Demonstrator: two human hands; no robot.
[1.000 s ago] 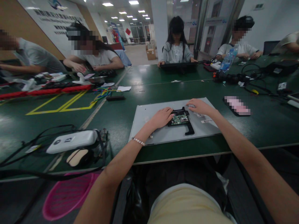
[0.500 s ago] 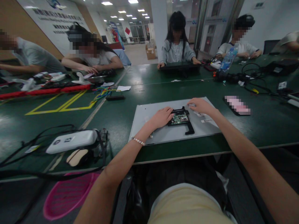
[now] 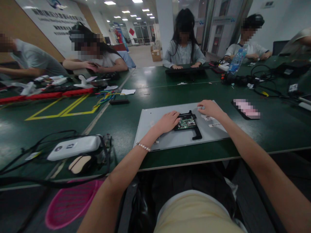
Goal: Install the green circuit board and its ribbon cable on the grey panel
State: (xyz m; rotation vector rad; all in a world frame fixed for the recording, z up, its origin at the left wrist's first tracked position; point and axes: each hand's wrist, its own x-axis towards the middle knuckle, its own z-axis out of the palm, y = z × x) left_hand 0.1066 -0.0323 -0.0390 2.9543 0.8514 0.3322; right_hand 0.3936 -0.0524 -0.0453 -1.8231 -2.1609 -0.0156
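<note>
A grey metal panel (image 3: 148, 121) lies flat near the table's front edge. On it sits a black plastic bracket (image 3: 198, 133) around a green circuit board (image 3: 186, 123). My left hand (image 3: 168, 121) rests over the bracket's left side, fingers stretched out and its thumb hidden. My right hand (image 3: 211, 109) is just beyond the bracket's upper right corner, above the panel. Its fingers are curled and pressed together; what is between them, if anything, is too small to make out. White labels (image 3: 214, 125) show on the panel below my right wrist.
A phone (image 3: 246, 109) lies to the right. On the left are a white device (image 3: 74, 148), a computer mouse (image 3: 79, 164) and black cables. A pink basket (image 3: 73, 204) is below the table edge. Co-workers sit across the table; one has a black keyboard-like panel (image 3: 187, 70).
My right hand has shifted slightly right, away from the bracket's corner. My left hand has stayed in place. The person across has moved both hands onto the black panel.
</note>
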